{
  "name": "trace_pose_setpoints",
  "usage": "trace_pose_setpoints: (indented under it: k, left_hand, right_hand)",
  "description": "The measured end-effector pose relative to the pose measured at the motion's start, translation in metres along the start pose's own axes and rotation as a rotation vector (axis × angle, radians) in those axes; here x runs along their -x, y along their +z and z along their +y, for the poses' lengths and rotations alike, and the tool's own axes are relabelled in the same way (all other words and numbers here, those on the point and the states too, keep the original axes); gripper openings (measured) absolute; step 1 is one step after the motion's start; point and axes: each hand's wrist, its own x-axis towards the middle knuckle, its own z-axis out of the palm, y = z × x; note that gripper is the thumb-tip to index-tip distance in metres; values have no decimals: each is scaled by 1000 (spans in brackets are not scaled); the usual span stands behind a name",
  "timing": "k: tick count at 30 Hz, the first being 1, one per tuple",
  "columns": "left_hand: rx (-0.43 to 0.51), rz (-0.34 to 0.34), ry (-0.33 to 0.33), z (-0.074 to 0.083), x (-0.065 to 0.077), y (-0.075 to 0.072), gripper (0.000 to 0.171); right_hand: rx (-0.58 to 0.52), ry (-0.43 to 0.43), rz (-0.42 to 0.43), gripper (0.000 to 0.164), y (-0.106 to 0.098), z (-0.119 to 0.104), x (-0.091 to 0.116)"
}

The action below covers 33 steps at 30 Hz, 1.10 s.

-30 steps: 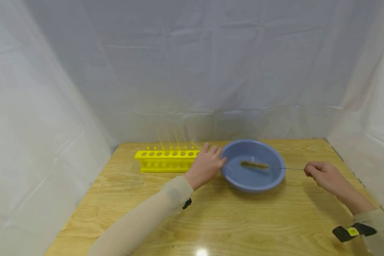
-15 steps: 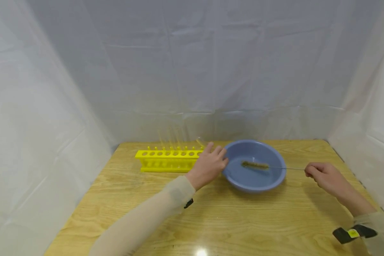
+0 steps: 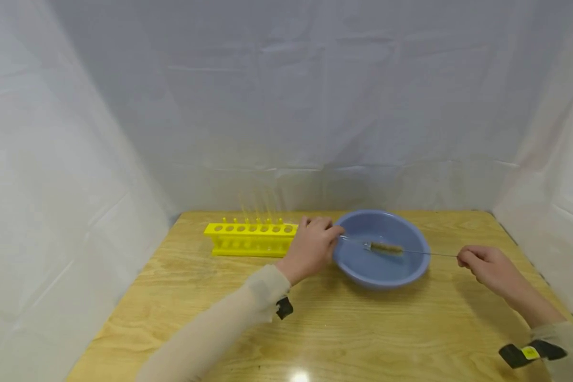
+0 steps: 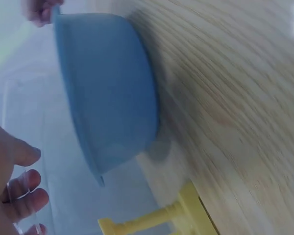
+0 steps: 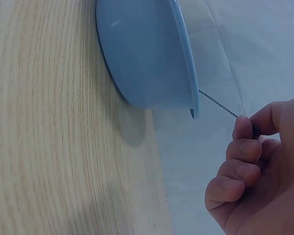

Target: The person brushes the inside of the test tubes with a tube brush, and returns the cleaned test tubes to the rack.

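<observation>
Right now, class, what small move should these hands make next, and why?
Probably the right hand should ease the brush further toward the left hand, into the glass tube: the bristles appear lined up at the tube's mouth above the basin, and each hand already grips its piece.

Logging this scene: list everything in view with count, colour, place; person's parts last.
table: one, light wood, foreground
sheeting: panels uncountable, white-grey, behind and beside table
rack: one, yellow, on table, left
racked tubes: at least three, clear, back of rack
basin: one, blue, on table, right of rack
brush: one, tan bristles, grey wire, over basin
loose tube: one, clear, mouth at brush tip
left hand: one, bare, gripping loose tube
right hand: one, bare, pinching brush
sleeves: two, cream, forearms
straps: two, black, wrists
</observation>
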Motion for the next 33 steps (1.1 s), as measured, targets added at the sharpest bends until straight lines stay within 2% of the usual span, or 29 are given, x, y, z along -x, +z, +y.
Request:
trace_pose_setpoints:
  k: [8,15,16,19,22,23,26,33]
  left_hand:
    - [451,81,-229,-1,2,-19,17]
    - [758,224,-391,-12,15,-40,19]
    - [798,239,-419,-11,16,-47,20]
    - [911,273,-463,-18,23,-56,22]
    - [967,301,-495,-23,29,-64,23]
    - [973,311,-493,-28,32,-62,23]
    - [973,350,-509,-36,39,-68,22]
    - [998,500,-525,-64,52,-85,17]
  right_hand:
    - [-9,15,-2,38,2,1,-1]
    - [-13,-13,-3,38,3,-1,-5]
    - [-11,-17,-2,38,2,-2,-6]
    - [-2,-31,3,38,1,-2,-7]
    - [1,-39,6,37,1,-4,-7]
    - [2,-41,5,37,2,-4,-6]
    - [0,-39,4,37,4,-5,-8]
    - [2,-54,12,36,12,-8,-13]
